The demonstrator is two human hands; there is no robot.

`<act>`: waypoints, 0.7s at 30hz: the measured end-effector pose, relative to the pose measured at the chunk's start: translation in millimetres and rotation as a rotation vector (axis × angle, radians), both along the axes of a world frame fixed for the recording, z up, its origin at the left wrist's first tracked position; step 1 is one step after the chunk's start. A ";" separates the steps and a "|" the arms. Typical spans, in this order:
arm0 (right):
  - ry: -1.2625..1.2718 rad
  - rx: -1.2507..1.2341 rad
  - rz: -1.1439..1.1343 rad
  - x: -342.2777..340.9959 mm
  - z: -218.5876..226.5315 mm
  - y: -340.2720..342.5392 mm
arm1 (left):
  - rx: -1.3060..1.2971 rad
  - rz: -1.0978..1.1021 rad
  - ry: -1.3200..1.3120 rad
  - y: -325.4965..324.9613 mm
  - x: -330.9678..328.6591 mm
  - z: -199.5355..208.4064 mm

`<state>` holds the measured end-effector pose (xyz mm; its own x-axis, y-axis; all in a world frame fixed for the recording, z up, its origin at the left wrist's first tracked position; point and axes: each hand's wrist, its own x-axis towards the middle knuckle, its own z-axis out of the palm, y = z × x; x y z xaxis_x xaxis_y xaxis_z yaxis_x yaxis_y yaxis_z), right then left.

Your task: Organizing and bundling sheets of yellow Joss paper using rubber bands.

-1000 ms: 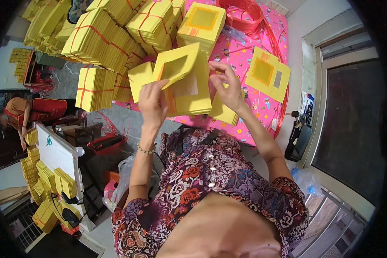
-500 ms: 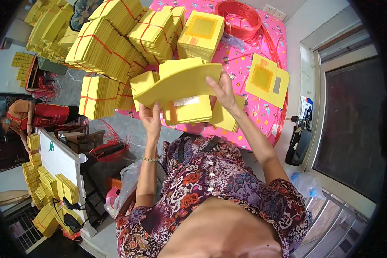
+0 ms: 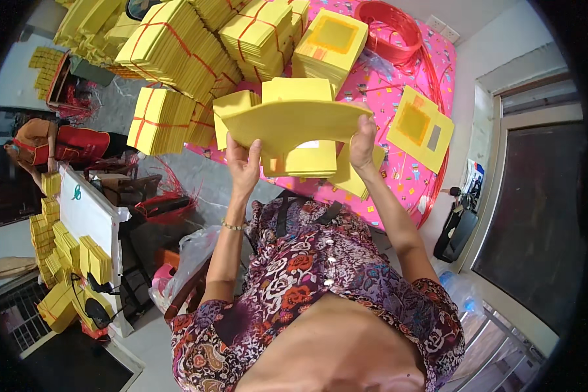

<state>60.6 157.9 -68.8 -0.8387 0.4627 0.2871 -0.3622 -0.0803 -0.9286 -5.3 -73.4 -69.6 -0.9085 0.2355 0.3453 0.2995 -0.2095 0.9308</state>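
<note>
A matt, smooth finish is shown by the bent yellow paper sheet (image 3: 287, 121). The pink patterned table cover (image 3: 398, 85) looks like glossy plastic; the bundled yellow paper stacks (image 3: 176, 49) are tied with red plastic string.

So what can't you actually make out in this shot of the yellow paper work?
Head view only:
- Face of the yellow sheet bundle: held edge-on and bowed between the left hand and right hand, so any print is unseen.
- Yellow stack on the pink table behind it: partly covered by the bundle.
- Person in orange at the left rim: bent and small from fisheye.
- Top bundles: cut off by the upper edge.
</note>
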 end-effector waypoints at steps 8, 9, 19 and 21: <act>-0.106 -0.188 -0.067 -11.8 38.0 -3.8 | 0.239 -0.621 -0.442 1.3 -1.2 36.5; -0.113 -0.513 0.113 -11.1 42.1 -11.3 | 0.242 -0.626 -0.444 8.8 2.3 36.5; -0.189 -0.237 0.273 19.8 -15.6 -24.8 | 0.099 -0.779 -0.577 57.8 27.8 38.3; -0.299 -0.317 0.316 23.5 -5.5 -16.2 | 0.104 -0.733 -0.555 60.4 29.5 42.8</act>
<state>84.1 141.7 -74.3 -0.9750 0.1994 -0.0979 0.0012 -0.4360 -0.8999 24.3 -12.9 -26.8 -0.5860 0.8092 -0.0426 -0.4241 -0.2615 0.8670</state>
